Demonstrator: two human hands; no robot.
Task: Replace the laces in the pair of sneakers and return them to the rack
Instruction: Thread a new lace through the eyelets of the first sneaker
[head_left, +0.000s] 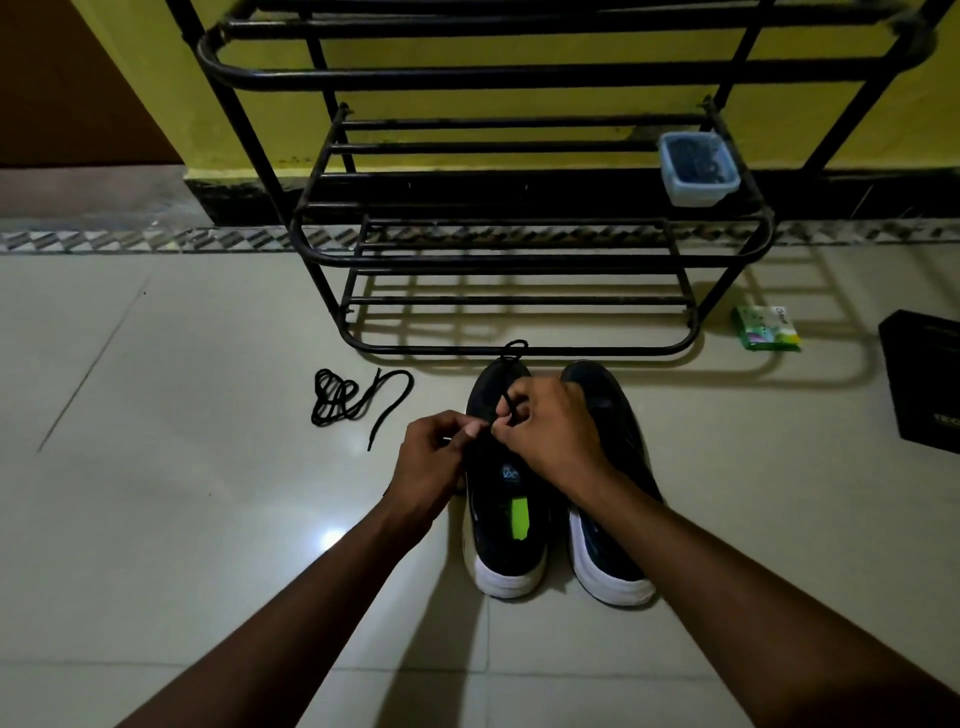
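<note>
Two black sneakers with white soles stand side by side on the tiled floor, heels towards me: the left sneaker (506, 525) and the right sneaker (610, 551). My left hand (434, 457) and my right hand (550, 421) meet over the left sneaker's lacing area. Both pinch a black lace (511, 358) that loops out past the toe. A second black lace (353, 400) lies loose and coiled on the floor to the left. The black metal shoe rack (519, 260) stands right behind the sneakers against the yellow wall.
A clear plastic tub (698, 169) with dark contents sits on the rack's middle shelf at the right. A green packet (766, 328) lies on the floor right of the rack. A black box (924, 379) stands at the far right edge.
</note>
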